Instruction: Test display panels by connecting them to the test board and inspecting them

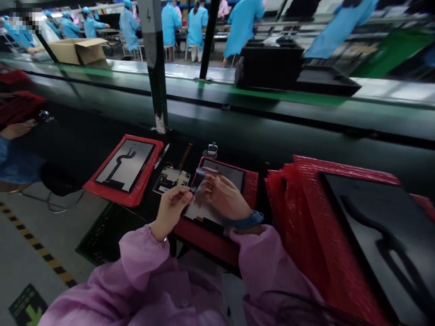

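The left hand (171, 206) is pinching the 9 o'clock edge of a clear film (203, 181) between thumb and fingertips. The right hand (226, 197) is pinching its 3 o'clock edge. The film is hovering just above the panel (234, 174) lying in the red tray (252, 185) on the table (102, 136).

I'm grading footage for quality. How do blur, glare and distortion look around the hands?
Head view: the clear film at the left hand and right hand is smeared, with pale sheen; wide-angle bend bows the conveyor and stretches the red stack; distant people look soft.
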{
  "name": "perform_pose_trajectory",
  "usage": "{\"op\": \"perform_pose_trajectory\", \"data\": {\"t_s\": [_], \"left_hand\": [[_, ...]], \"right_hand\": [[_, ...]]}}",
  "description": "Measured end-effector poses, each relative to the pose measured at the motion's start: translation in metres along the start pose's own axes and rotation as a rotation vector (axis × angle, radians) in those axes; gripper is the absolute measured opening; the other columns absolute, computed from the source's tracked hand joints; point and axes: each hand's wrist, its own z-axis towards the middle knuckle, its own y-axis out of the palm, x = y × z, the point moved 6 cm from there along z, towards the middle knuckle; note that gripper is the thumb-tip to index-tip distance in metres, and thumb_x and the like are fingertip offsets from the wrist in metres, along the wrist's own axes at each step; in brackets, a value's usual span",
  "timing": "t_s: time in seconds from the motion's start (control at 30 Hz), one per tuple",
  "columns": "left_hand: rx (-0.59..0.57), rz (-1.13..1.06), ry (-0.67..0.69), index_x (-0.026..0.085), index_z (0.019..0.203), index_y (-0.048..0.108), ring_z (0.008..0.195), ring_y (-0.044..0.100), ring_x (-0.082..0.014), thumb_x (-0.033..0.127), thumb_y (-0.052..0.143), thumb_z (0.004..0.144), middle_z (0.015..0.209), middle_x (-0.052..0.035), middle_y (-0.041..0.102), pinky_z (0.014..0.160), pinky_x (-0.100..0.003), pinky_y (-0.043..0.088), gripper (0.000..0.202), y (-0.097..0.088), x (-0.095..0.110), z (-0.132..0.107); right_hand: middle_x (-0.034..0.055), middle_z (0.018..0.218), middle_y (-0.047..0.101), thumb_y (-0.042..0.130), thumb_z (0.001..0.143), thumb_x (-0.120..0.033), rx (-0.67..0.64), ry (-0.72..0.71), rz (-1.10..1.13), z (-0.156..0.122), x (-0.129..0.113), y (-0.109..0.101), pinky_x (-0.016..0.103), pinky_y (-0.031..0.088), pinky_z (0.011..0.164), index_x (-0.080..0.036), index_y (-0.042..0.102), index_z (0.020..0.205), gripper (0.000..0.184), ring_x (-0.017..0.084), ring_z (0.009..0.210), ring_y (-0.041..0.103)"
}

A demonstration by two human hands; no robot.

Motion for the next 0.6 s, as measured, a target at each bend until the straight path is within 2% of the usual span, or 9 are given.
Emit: {"op": "perform_pose_trajectory", "data": {"t_s": [0.1, 0.27, 0.4, 0.5, 0.57, 0.6], "left_hand": [[0.146, 0.033, 0.1, 0.017, 0.083, 0.071, 0.069, 0.064, -0.0137, 0.062, 0.083, 0.075, 0.076, -0.0032, 0.069, 0.069, -0.026, 0.053, 0.047, -0.019, 0.01, 0.003], [0.235, 0.043, 0.188, 0.017, 0.087, 0.075, 0.072, 0.067, -0.0147, 0.058, 0.083, 0.076, 0.082, -0.0046, 0.072, 0.072, -0.027, 0.055, 0.043, -0.036, 0.016, 0.004], [0.167, 0.123, 0.131, 0.017, 0.088, 0.075, 0.075, 0.068, -0.0161, 0.054, 0.081, 0.079, 0.084, -0.0048, 0.074, 0.074, -0.027, 0.055, 0.038, -0.027, 0.003, 0.004], [0.066, 0.231, 0.099, 0.018, 0.091, 0.075, 0.079, 0.068, -0.017, 0.047, 0.075, 0.085, 0.09, -0.0054, 0.075, 0.075, -0.028, 0.054, 0.03, -0.011, -0.011, 0.002], [0.03, 0.327, 0.14, 0.018, 0.096, 0.075, 0.081, 0.068, -0.0167, 0.039, 0.068, 0.091, 0.094, -0.0055, 0.075, 0.075, -0.027, 0.054, 0.023, -0.004, -0.017, -0.001], [0.024, 0.391, 0.177, 0.018, 0.1, 0.074, 0.082, 0.068, -0.0163, 0.036, 0.064, 0.094, 0.095, -0.0057, 0.074, 0.075, -0.027, 0.054, 0.02, -0.002, -0.018, -0.003]], "right_hand": [[0.0036, 0.106, 0.068, 0.083, 0.075, -0.049, 0.028, 0.053, -0.007, 0.002, 0.007, -0.003, 0.023, 0.048, 0.063, -0.027, 0.073, 0.111, 0.043, 0.011, 0.077, 0.057], [0.0059, 0.099, 0.067, 0.077, 0.08, -0.058, -0.042, 0.035, -0.166, -0.002, 0.006, 0.008, 0.024, 0.046, 0.06, -0.023, 0.074, 0.11, 0.046, 0.012, 0.074, 0.057], [0.0039, 0.096, 0.062, 0.079, 0.077, -0.062, -0.089, -0.133, -0.423, -0.009, -0.004, 0.027, 0.025, 0.047, 0.061, -0.024, 0.072, 0.116, 0.055, 0.011, 0.072, 0.053], [0.0034, 0.088, 0.059, 0.077, 0.079, -0.061, -0.016, -0.255, -0.613, -0.013, -0.011, 0.035, 0.026, 0.046, 0.062, -0.02, 0.073, 0.09, 0.043, 0.012, 0.072, 0.053], [0.0025, 0.077, 0.055, 0.07, 0.085, -0.063, 0.074, -0.267, -0.696, -0.013, -0.014, 0.032, 0.026, 0.042, 0.059, -0.019, 0.067, 0.074, 0.045, 0.012, 0.068, 0.051], [0.0015, 0.072, 0.053, 0.066, 0.086, -0.064, 0.125, -0.253, -0.708, -0.012, -0.015, 0.028, 0.026, 0.041, 0.057, -0.019, 0.066, 0.072, 0.047, 0.012, 0.064, 0.05]]}}
